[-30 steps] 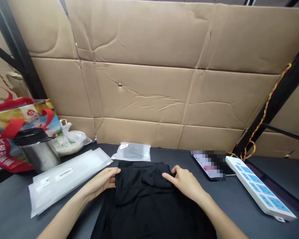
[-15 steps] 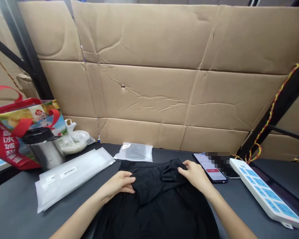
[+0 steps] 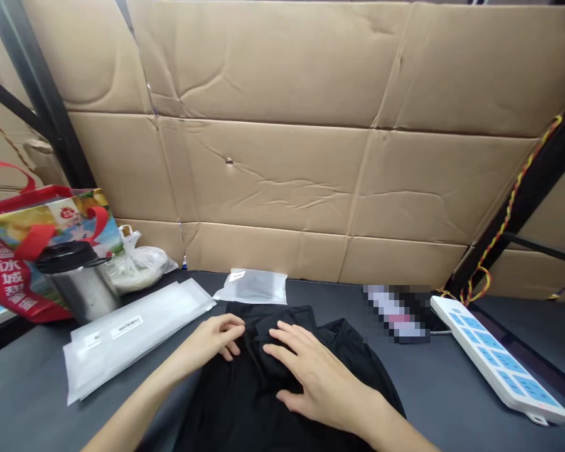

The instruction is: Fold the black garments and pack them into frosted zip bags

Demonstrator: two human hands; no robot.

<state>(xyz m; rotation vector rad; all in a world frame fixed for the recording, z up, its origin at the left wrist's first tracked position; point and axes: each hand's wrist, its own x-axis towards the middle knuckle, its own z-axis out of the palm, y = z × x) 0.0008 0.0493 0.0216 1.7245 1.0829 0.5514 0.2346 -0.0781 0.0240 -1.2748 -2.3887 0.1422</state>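
Note:
A black garment [image 3: 226, 402] of soft cloth lies bunched on the dark table before me. Its upper part is folded over in loose creases; the kind of garment cannot be made out. At its left upper edge, my left hand [image 3: 216, 339] has its fingers curled in a pinch on the cloth. My right hand [image 3: 311, 380] rests palm down across the folded middle, fingers stretched and spread, covering part of the fold. Just behind the garment lies a small frosted plastic packet [image 3: 254, 287] with a label.
On the left are flat frosted bags [image 3: 136, 336] with barcode labels, a steel tumbler [image 3: 87, 292], a tied plastic bag [image 3: 139, 267] and a red-handled shopping bag [image 3: 19, 263]. A white power strip [image 3: 499, 361] and a blurred-out phone [image 3: 400, 317] lie right. Cardboard [image 3: 273, 144] stands behind.
My right hand has let go of the garment's right upper edge and moved left, now flat on the cloth. The right side of the cloth is folded inward. My left hand shifted slightly left.

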